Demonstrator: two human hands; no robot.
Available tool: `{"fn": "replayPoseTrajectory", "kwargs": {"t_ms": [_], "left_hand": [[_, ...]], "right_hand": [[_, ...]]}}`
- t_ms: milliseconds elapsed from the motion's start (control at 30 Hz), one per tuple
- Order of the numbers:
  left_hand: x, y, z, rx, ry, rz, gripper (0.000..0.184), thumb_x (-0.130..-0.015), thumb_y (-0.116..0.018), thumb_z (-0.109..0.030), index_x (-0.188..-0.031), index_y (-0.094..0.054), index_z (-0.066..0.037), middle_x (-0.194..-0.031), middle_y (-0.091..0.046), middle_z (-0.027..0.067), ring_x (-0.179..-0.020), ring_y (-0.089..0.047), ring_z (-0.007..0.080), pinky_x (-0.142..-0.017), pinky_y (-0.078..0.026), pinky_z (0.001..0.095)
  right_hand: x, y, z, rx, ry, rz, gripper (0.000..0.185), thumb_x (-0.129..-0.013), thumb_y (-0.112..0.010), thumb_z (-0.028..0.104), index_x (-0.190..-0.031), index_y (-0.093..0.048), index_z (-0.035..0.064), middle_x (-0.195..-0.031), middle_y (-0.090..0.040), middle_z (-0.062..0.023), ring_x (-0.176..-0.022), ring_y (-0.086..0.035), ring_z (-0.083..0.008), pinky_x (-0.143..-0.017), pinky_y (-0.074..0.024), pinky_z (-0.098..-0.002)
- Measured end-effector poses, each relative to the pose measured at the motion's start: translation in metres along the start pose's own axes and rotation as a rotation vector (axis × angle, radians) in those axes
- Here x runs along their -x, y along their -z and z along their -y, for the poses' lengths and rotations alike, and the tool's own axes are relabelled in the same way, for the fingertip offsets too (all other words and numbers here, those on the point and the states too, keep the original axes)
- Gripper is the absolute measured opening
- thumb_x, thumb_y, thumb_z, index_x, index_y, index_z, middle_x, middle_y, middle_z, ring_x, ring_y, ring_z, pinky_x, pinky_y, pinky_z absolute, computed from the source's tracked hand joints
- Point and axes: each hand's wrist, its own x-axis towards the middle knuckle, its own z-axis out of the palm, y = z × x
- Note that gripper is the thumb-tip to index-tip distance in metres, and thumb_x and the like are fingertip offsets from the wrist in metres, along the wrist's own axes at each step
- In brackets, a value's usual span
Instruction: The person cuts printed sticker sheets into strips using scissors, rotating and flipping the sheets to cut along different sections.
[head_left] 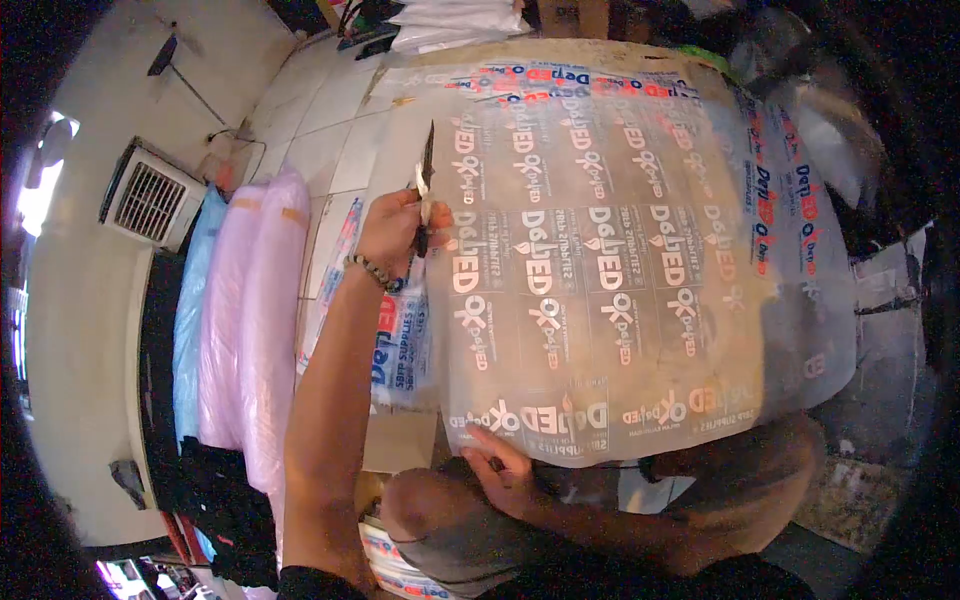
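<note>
A large translucent plastic sheet (590, 250), printed with repeated white lettering that reads backwards, lies spread in front of me. My left hand (392, 232), with a beaded bracelet at the wrist, is closed around a knife (429, 155) over the sheet's left side. Its dark, narrow blade points away from me, and a pale part shows near the fingers. At the near left corner my right hand (500, 472) pinches the sheet's edge, partly hidden by the plastic. Beneath the left forearm, more printed plastic (405, 345) shows blue and red letters.
Long rolls wrapped in pinkish plastic (255, 330) stand to the left, beside a blue one (190, 310). A vented white unit (150, 195) is set in the wall. White packs (455, 22) are stacked at the far end. My bent knees (440, 510) sit close under the sheet's near edge.
</note>
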Motion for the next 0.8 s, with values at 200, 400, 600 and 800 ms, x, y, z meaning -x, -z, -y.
{"fn": "replayPoseTrajectory", "kwargs": {"t_ms": [200, 400, 600, 800], "left_hand": [[-0.055, 0.001, -0.014, 0.054, 0.03, -0.015, 0.022, -0.094, -0.054, -0.007, -0.099, -0.058, 0.014, -0.085, -0.064, 0.0189, -0.067, -0.063, 0.0227, -0.057, -0.054, 0.0319], [-0.104, 0.001, -0.044, -0.03, 0.062, -0.133, 0.019, -0.093, -0.05, -0.001, -0.099, -0.059, 0.014, -0.087, -0.065, 0.0201, -0.071, -0.065, 0.0246, -0.061, -0.058, 0.0342], [-0.07, 0.004, -0.09, -0.089, -0.171, -0.009, 0.029, -0.09, -0.06, -0.004, -0.113, -0.055, 0.013, -0.096, -0.068, 0.0203, -0.084, -0.07, 0.0241, -0.071, -0.061, 0.0306], [0.044, 0.083, -0.093, -0.319, -0.319, -0.311, 0.056, -0.085, -0.067, -0.006, -0.132, -0.044, 0.011, -0.101, -0.069, 0.0144, -0.087, -0.07, 0.0192, -0.07, -0.059, 0.0274]], "right_hand": [[-0.002, 0.007, 0.005, 0.012, -0.016, 0.041, 0.036, -0.086, -0.068, 0.002, -0.122, -0.063, 0.0012, -0.094, -0.067, -0.0073, -0.075, -0.058, -0.009, -0.062, -0.0487, -0.0234], [0.012, 0.004, -0.018, 0.0, -0.062, 0.045, 0.035, -0.087, -0.068, 0.002, -0.122, -0.063, 0.0014, -0.086, -0.063, -0.0013, -0.068, -0.052, -0.0064, -0.058, -0.0433, -0.0209], [0.008, 0.0, 0.005, -0.041, -0.23, -0.037, 0.038, -0.086, -0.07, 0.004, -0.123, -0.061, 0.0007, -0.09, -0.062, -0.0008, -0.069, -0.05, -0.0051, -0.06, -0.0422, -0.0202], [0.01, 0.009, 0.008, -0.295, -0.13, -0.044, 0.05, -0.087, -0.067, 0.002, -0.133, -0.049, 0.0, -0.11, -0.06, -0.0072, -0.084, -0.057, -0.0098, -0.07, -0.0461, -0.0229]]}}
